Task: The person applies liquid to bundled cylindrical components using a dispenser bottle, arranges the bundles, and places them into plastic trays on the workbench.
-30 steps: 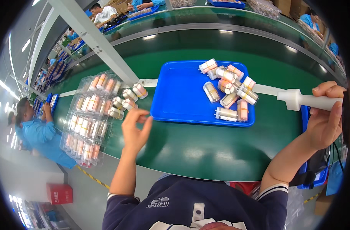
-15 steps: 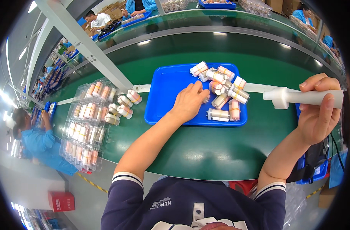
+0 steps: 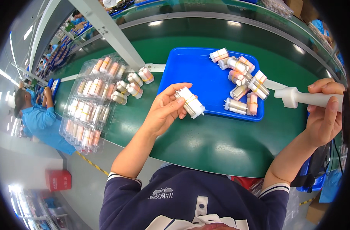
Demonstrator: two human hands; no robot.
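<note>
My left hand (image 3: 159,115) is closed around a rubber-banded bundle of small tubes (image 3: 190,102), white and clear with a yellow band. It is held over the near left part of the blue tray (image 3: 178,73). Several similar bundles (image 3: 240,65), pink, white and grey, lie piled in the tray's right half. At the right, my right hand (image 3: 323,113) grips a pale, thick-handled tool (image 3: 288,97) with a stepped, narrower tip pointing left. What kind of tool it is I cannot make out.
Left of the tray, loose bundles (image 3: 132,86) lie beside clear plastic trays (image 3: 86,107) filled with more bundles. A grey metal post (image 3: 109,32) rises behind them from the green table (image 3: 205,142). A person in blue (image 3: 40,119) works at the far left.
My left hand has come out of the pile toward me and to the left, lifting one bundle. The right hand still grips the tool. The whole view has shifted slightly.
</note>
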